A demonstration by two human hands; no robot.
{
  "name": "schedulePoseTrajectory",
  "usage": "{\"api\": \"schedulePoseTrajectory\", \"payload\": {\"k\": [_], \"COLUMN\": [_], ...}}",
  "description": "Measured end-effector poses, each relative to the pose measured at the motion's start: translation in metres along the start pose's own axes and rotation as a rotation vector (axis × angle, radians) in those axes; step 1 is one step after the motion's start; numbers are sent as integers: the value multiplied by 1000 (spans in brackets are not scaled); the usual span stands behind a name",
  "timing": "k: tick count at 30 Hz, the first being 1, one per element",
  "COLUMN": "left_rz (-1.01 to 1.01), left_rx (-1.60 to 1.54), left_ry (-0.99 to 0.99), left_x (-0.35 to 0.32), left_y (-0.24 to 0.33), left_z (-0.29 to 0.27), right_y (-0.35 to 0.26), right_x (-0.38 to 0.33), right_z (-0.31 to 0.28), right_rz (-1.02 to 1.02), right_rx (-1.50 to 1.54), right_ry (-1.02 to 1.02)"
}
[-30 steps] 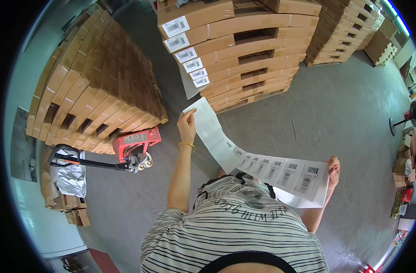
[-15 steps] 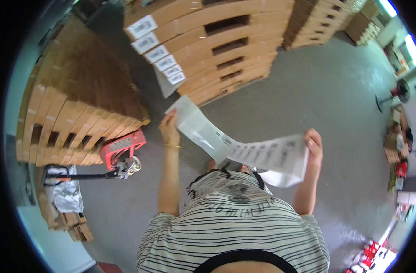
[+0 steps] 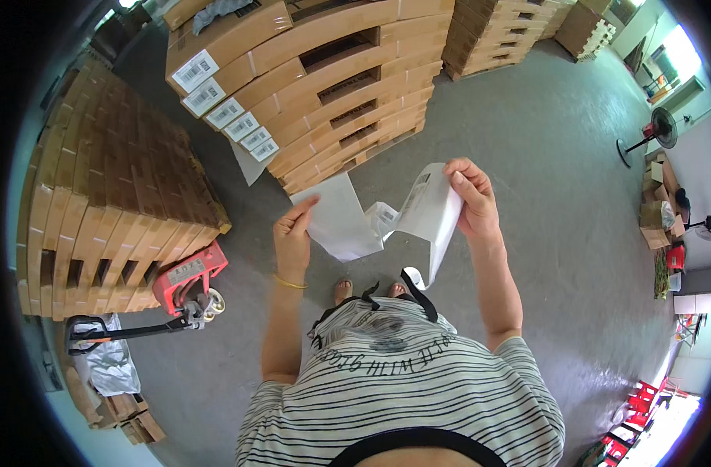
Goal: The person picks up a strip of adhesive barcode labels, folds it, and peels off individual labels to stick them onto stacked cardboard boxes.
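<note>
Left hand [image 3: 294, 229]: I see it pinching the left edge of the label strip [image 3: 340, 216].
Right hand [image 3: 476, 201]: thumb and fingers grip the strip's other end.
Label strip: sagging between both hands, curled and creased midway.
Carton stack [image 3: 297, 97]: beyond the left hand, labelled along one corner.
Red pallet jack [image 3: 190, 274]: left of the left hand, well apart.

- The label strip [image 3: 340, 222] was white with black printed patches.
- The near shirt [image 3: 417, 397] was off-white, crossed by thin black stripes.
- The far cartons [image 3: 410, 70] were tan-brown.
- The pallet jack [image 3: 188, 272] at left was red and black.
- The floor [image 3: 511, 156] was grey.
</note>
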State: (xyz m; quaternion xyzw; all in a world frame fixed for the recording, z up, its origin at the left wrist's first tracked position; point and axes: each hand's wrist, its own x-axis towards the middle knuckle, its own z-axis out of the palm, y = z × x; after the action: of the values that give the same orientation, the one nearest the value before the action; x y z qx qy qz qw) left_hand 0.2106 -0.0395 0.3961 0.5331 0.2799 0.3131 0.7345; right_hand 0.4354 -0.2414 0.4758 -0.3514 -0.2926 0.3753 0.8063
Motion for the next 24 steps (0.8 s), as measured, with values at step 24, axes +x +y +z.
{"api": "schedulePoseTrajectory", "payload": {"k": [24], "left_rz": [760], "left_rx": [709], "left_ry": [-88], "left_x": [19], "left_y": [-3], "left_z": [181], "right_y": [-33], "right_x": [-16], "right_z": [-91], "right_rz": [139], "right_rx": [-175], "right_ry": [-144]}}
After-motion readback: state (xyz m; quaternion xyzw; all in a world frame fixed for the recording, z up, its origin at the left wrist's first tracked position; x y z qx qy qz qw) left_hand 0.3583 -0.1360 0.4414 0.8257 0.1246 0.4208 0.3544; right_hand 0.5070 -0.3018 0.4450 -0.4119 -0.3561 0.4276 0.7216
